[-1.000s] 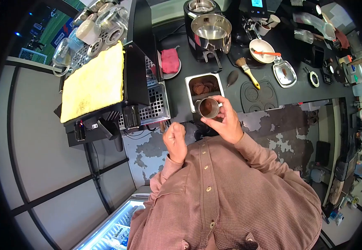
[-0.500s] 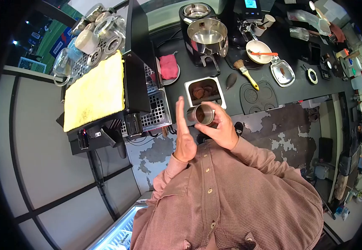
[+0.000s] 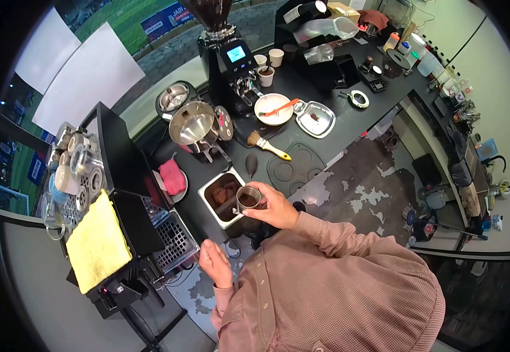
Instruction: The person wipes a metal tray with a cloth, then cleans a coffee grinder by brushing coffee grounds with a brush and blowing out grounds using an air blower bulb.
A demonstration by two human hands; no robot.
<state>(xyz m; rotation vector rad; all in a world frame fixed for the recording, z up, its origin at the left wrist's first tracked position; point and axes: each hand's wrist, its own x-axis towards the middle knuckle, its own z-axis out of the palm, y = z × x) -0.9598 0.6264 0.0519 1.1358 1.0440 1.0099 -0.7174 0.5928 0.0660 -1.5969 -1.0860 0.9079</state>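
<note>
My right hand [image 3: 275,206] grips a small metal dosing cup [image 3: 248,198] that has brown coffee grounds inside. The cup is over the right edge of a metal knock box [image 3: 211,211], where brown clumps lie at the bottom. Lower and to the left, my left hand [image 3: 215,263] is in the air, apart from the cup, with nothing in it and its fingers loosely extended. Close to the knock box are a black air blower [image 3: 251,165] and a dark tamping mat [image 3: 297,166].
Espresso machine with drip tray [image 3: 175,242] and yellow towel [image 3: 97,246] stands left. Behind are a pink cloth [image 3: 173,177], a steel pot [image 3: 191,124] and a grinder [image 3: 226,58]. A brush [image 3: 269,146], a white bowl [image 3: 275,119] and a metal tray [image 3: 318,124] lie on the counter.
The view has swung to the right. My left hand has dropped away from beside the cup, and its flat fingers have relaxed. My right hand still holds the cup by the knock box.
</note>
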